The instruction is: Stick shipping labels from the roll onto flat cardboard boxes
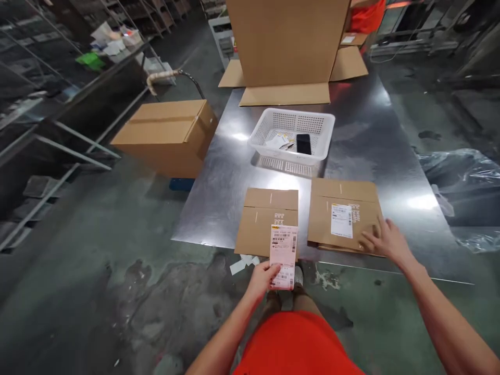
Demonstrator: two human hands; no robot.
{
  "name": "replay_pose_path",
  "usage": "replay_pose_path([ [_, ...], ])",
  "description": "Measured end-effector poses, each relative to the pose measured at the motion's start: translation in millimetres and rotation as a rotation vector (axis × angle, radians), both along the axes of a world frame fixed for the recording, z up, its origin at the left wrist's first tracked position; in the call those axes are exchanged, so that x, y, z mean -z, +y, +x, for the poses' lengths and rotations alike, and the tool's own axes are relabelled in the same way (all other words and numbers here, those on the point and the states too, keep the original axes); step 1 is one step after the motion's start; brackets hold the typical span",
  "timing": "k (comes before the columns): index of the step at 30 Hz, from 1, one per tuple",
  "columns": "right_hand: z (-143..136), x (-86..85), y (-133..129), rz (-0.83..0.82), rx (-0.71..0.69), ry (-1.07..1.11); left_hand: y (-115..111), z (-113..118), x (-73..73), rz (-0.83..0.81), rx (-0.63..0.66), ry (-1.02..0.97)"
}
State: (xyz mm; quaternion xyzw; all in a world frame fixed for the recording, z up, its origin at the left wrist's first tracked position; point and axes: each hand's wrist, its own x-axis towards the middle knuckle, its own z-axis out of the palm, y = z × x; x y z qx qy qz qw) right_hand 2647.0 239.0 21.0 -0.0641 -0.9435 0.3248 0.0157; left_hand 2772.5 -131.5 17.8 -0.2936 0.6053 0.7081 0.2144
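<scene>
Rack [101, 80]: standing far off to the left, bearing a green bag [91, 61] and pale clutter.
Closed box [164, 122]: sitting low beside the metal table [211, 213], just past its left edge.
Paper scraps [239, 266]: lying on the floor below the near edge.
Left hand [263, 278]: closed on the lower left edge of a printed label [284, 255], pinching between thumb and fingers.
Printed label: raised upright in view, overlapping the near part of the left flat box [253, 224]; impossible to tell from this angle whether touching it or apart.
Left flat box: lying flat at the table's near edge, without any label showing on the visible part. By judgement, calling next for a steady hold on the limp sheet and for lining up with the box's edges.
White basket [330, 127]: set behind the flat boxes, holding papers [278, 140] and a dark phone [303, 144].
Big box [289, 44]: standing at the far end, with flaps spread.
Right flat box [321, 208]: lying just beside the left one, already bearing a white label [341, 221]; apparently mid-labelling across the pair.
Right hand [390, 242]: spread and gripping nothing visible, with fingertips at the right flat box's near right corner.
Clear plastic [464, 187]: heaped beyond the table's right edge.
</scene>
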Motion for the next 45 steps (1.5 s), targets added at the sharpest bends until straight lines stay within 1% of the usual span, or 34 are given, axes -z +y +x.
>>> replay_pose_path([
  [1, -4.9, -4.5, -19.6, -0.022, -0.113, -0.009, 1.9, 1.0, 3.1, -0.003, 0.006, -0.017],
  [2, -8.7, -9.1, -46.7, -0.103, -0.242, -0.037, 2.1, 2.4, 5.7, -0.012, 0.015, -0.027],
  [4, -11.4, -18.0, -110.7, -0.354, -0.546, -0.185, -1.5, 5.6, 6.9, -0.027, 0.041, -0.03],
  [5, -10.2, -21.4, -141.7, -0.423, -0.648, -0.261, -5.0, 6.7, 4.8, -0.016, 0.055, -0.014],
  [6, -7.3, -23.5, -169.1, -0.459, -0.716, -0.327, -9.3, 6.8, 0.9, 0.006, 0.058, 0.026],
  [8, 1.8, -23.2, -210.0, -0.456, -0.754, -0.405, -19.6, 3.4, -10.3, 0.061, 0.016, 0.167],
  [10, 13.7, -18.4, -233.6, -0.455, -0.779, -0.439, -30.5, -4.3, -20.3, 0.069, -0.073, 0.286],
  [11, 19.9, -15.2, -240.8, -0.461, -0.796, -0.441, -35.5, -9.0, -22.6, 0.043, -0.115, 0.298],
  [12, 26.1, -12.0, -246.0, -0.46, -0.802, -0.429, -40.2, -13.3, -22.1, 0.001, -0.15, 0.28],
  [14, 36.6, -5.1, -253.2, -0.417, -0.771, -0.371, -47.6, -18.7, -12.3, -0.091, -0.174, 0.215],
  [16, 41.9, 3.7, -258.9, -0.35, -0.729, -0.312, -53.0, -17.4, 7.0, -0.135, -0.16, 0.155],
  [18, 37.6, 15.6, -265.1, -0.287, -0.729, -0.28, -58.1, -10.1, 30.6, -0.107, -0.137, 0.094],
  [20, 20.5, 29.8, -272.2, -0.228, -0.698, -0.221, -64.4, -0.1, 53.8, -0.061, -0.134, 0.042],
  [22, -7.6, 43.2, -279.3, -0.109, -0.626, -0.118, -72.1, 10.4, 73.5, -0.041, -0.14, 0.015],
  [24, -38.4, 52.7, -284.7, 0.077, -0.592, -0.036, -80.4, 22.9, 88.5, -0.027, -0.134, -0.013],
  [26, -60.3, 56.8, -287.5, 0.231, -0.599, -0.011, -89.2, 40.5, 97.3, -0.013, -0.113, -0.047],
  [27, -65.2, 57.2, -288.5, 0.284, -0.589, -0.008, -94.0, 51.6, 98.9, -0.008, -0.098, -0.067],
  [29, -62.0, 57.4, -293.3, 0.347, -0.532, 0.013, -104.9, 75.2, 96.2, 0.001, -0.067, -0.1],
  [31, -45.4, 60.4, -305.7, 0.381, -0.499, 0.062, -117.7, 91.8, 86.8, -0.017, -0.039, -0.067],
  [32, -34.9, 63.7, -315.1, 0.385, -0.502, 0.084, -124.6, 93.8, 80.8, -0.049, -0.038, -0.026],
  [33, -24.7, 68.2, -325.8, 0.385, -0.516, 0.097, -131.3, 90.3, 74.7, -0.094, -0.053, 0.025],
  [34, -16.1, 73.1, -336.4, 0.388, -0.528, 0.099, -137.6, 81.4, 69.1, -0.146, -0.084, 0.079],
  [36, -6.2, 81.9, -350.1, 0.396, -0.547, 0.08, -147.2, 50.6, 61.8, -0.225, -0.158, 0.164],
  [37, -5.3, 84.4, -350.2, 0.384, -0.566, 0.064, -150.1, 32.1, 60.1, -0.236, -0.177, 0.199],
  [38, -6.2, 85.0, -344.8, 0.358, -0.574, 0.052, -151.5, 14.4, 59.6, -0.231, -0.171, 0.224],
  [39, -7.9, 83.9, -334.2, 0.326, -0.546, 0.047, -151.7, -0.9, 59.7, -0.221, -0.153, 0.246],
  [40, -9.3, 81.2, -319.7, 0.3, -0.466, 0.044, -151.0, -12.4, 59.8, -0.21, -0.125, 0.259],
  [41, -9.3, 77.4, -303.2, 0.285, -0.348, 0.027, -149.5, -19.5, 59.7, -0.201, -0.097, 0.266],
  [43, -3.7, 68.8, -272.1, 0.278, -0.105, -0.072, -145.5, -21.3, 57.2, -0.188, -0.06, 0.27],
  [44, 1.6, 65.0, -260.5, 0.275, -0.04, -0.137, -143.0, -17.4, 54.5, -0.182, -0.053, 0.268],
  [45, 7.9, 61.7, -252.0, 0.261, -0.019, -0.189, -140.0, -11.8, 50.8, -0.176, -0.055, 0.264],
])
